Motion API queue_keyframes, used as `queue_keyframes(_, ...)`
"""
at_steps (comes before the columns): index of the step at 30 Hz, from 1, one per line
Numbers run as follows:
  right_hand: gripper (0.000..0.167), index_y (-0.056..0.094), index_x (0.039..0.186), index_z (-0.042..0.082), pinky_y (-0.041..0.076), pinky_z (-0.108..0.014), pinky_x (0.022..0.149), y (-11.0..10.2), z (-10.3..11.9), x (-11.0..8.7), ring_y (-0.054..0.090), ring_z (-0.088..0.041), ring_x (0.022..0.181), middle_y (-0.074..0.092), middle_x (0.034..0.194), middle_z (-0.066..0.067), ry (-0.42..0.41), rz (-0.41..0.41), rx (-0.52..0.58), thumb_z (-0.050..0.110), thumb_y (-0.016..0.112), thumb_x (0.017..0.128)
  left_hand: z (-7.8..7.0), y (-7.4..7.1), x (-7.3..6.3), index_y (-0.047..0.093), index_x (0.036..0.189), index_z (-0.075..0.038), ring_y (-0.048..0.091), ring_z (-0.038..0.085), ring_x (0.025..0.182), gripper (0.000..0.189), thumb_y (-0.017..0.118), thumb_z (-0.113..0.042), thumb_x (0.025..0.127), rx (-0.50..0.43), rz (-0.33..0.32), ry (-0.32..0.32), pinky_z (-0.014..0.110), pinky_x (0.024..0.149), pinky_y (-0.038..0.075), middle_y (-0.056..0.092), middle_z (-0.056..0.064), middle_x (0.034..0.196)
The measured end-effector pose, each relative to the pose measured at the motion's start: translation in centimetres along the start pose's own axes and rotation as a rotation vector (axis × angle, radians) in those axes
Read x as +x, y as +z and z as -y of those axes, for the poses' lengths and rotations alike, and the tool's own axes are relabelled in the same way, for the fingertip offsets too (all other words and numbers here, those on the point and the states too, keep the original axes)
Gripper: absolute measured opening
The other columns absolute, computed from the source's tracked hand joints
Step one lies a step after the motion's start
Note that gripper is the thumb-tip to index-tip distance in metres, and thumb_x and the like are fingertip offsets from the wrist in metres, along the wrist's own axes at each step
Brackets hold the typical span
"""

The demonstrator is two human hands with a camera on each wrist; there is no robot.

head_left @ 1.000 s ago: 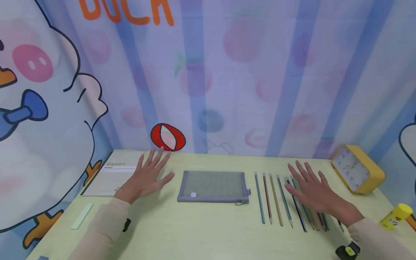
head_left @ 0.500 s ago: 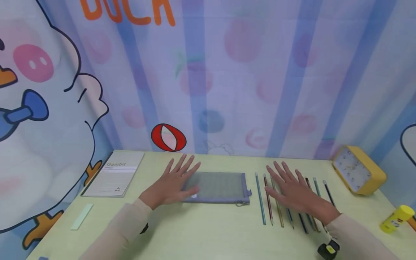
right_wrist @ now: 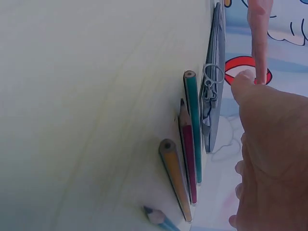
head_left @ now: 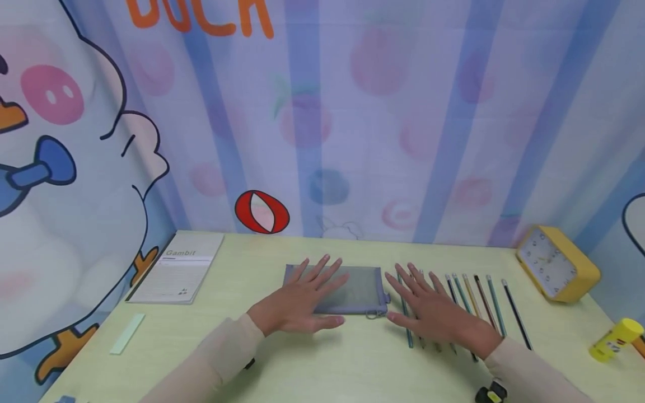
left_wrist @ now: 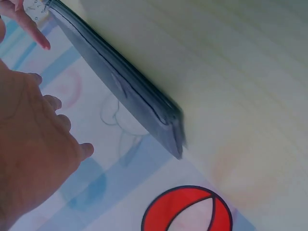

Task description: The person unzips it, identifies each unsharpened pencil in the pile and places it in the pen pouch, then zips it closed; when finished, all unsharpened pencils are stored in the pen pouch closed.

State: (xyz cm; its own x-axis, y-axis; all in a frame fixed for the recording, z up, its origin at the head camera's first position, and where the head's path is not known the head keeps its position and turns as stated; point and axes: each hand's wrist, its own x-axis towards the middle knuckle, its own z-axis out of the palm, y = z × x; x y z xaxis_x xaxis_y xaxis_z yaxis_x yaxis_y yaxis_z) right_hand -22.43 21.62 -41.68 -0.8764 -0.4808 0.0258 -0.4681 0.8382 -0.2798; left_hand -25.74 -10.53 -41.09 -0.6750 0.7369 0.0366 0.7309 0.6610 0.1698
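A grey mesh pencil case (head_left: 360, 288) lies flat, its zip and ring pull (right_wrist: 210, 91) along the near edge. My left hand (head_left: 299, 305), palm down with fingers spread, hovers over its left half and hides part of it. Just right of the case, my right hand (head_left: 435, 316) is held the same way above a row of several pencils (head_left: 516, 313), covering the middle ones. In the right wrist view, a teal pencil (right_wrist: 192, 120), a red pencil (right_wrist: 189, 159) and a yellow pencil (right_wrist: 174, 178) lie beside the case, below that hand. Neither hand holds anything.
A notebook (head_left: 176, 271) lies at the back left, with a pale green strip (head_left: 127, 334) in front of it. At the right stand a yellow clock (head_left: 556, 263) and a yellow glue stick (head_left: 615, 340). A printed curtain (head_left: 363, 123) hangs behind the table.
Both hands have moved inward, the left one rightward from beside the notebook to over the pencil case, the right one leftward across the pencils. The objects on the table have stayed put.
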Motion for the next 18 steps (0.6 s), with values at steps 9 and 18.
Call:
queue_keyframes(9, 0.087, 0.029, 0.16, 0.018, 0.029, -0.062, 0.119, -0.3, 0.2, 0.8, 0.02, -0.038, 0.155, 0.021, 0.169, -0.012, -0.179, -0.059, 0.012, 0.046, 0.072, 0.09, -2.1, 0.0, 1.7, 0.006, 0.163, -0.031, -0.001, 0.019, 0.16, 0.092, 0.046, -0.074, 0.092, -0.035, 0.008, 0.08, 0.051, 0.129, 0.012, -0.005, -0.007, 0.171)
queue_keyframes(18, 0.043, 0.067, 0.131, 0.006, 0.058, -0.04, 0.093, -0.8, 0.6, 1.5, 0.066, -0.029, 0.12, 0.065, 0.137, -0.014, -0.277, -0.039, -0.02, 0.022, 0.073, 0.092, -4.4, 0.4, 3.4, 0.063, 0.137, -0.012, 0.056, 0.018, 0.133, 0.057, 0.073, -0.044, 0.091, -0.077, -0.143, 0.081, 0.034, 0.109, 0.049, 0.062, 0.002, 0.141)
